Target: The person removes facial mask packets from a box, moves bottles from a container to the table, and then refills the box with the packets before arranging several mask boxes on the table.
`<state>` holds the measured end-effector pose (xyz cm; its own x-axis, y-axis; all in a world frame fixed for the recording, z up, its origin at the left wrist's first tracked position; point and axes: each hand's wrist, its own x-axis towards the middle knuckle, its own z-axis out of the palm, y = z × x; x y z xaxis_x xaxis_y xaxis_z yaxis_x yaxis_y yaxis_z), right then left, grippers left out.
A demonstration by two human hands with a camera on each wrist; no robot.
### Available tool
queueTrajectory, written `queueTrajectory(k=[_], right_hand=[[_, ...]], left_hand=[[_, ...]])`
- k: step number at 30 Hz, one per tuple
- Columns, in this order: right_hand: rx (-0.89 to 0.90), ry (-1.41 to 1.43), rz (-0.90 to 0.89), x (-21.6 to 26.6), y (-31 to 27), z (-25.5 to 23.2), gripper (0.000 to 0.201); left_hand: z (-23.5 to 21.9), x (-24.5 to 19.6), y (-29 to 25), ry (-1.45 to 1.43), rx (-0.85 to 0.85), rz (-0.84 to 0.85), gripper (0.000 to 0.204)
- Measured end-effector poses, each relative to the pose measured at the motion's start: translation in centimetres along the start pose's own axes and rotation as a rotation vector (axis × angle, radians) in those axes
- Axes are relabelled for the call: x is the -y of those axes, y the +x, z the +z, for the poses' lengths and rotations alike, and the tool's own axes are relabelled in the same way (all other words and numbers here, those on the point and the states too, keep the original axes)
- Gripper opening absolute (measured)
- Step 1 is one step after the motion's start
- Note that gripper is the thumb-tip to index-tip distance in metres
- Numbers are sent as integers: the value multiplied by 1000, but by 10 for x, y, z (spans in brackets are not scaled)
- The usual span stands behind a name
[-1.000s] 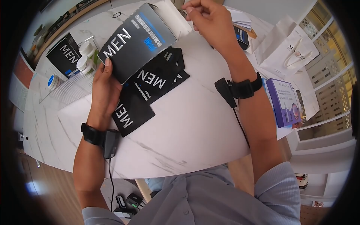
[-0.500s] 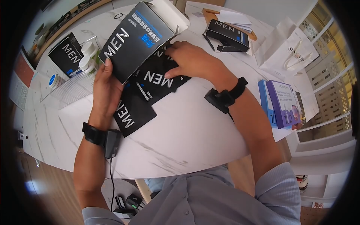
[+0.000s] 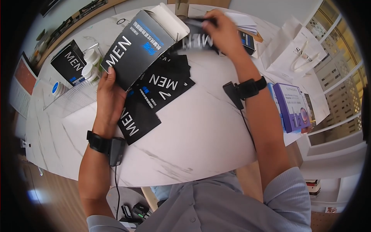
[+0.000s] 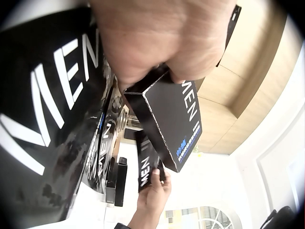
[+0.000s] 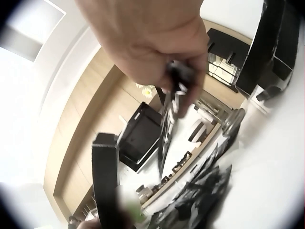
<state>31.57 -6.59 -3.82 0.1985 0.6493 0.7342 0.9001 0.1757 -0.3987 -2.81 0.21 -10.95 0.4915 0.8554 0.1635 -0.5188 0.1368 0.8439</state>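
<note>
My left hand [image 3: 109,102] grips a black carton marked MEN [image 3: 135,52] by its near end, thumb on the printed face. The carton is tilted above the table, its white end flap [image 3: 174,19] folded out at the far end. Off to the right of that flap, my right hand [image 3: 226,34] pinches a flat black sachet [image 3: 195,40], blurred by motion. In the left wrist view the sachet [image 4: 144,164] also shows MEN lettering beside the carton [image 4: 174,117]. Beneath the carton several black MEN sachets [image 3: 139,125] lie overlapping, partly hidden by it.
Another black box [image 3: 247,43] lies behind my right wrist, near white papers [image 3: 241,23]. On the left stand a MEN box [image 3: 68,62], white-lidded jars [image 3: 91,72] and a clear ribbed tray [image 3: 69,98]. A white paper bag [image 3: 293,54] and purple box [image 3: 291,108] are at right.
My right hand came in from the right, reached down to the sachets beside the carton, then drew back up and right pinching one. My left hand keeps the carton nearly still.
</note>
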Motion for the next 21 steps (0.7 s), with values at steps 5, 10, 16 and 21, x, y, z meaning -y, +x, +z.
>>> queueTrajectory(k=[5,10,16,21], right_hand=[[-347,559,28,8,22,-30,17],[-294,681,59,30,25,-47,17],[-172,559,56,25,23,-34,13],[-86,641,119,23,20,-32,14]], left_hand=[[5,-1,-1,-5,-2,6,45],[6,-1,-1,-4,-21,14,45],[5,-1,-1,-4,-17,18,45],[7,-2,-2,-12,-13,14,44]])
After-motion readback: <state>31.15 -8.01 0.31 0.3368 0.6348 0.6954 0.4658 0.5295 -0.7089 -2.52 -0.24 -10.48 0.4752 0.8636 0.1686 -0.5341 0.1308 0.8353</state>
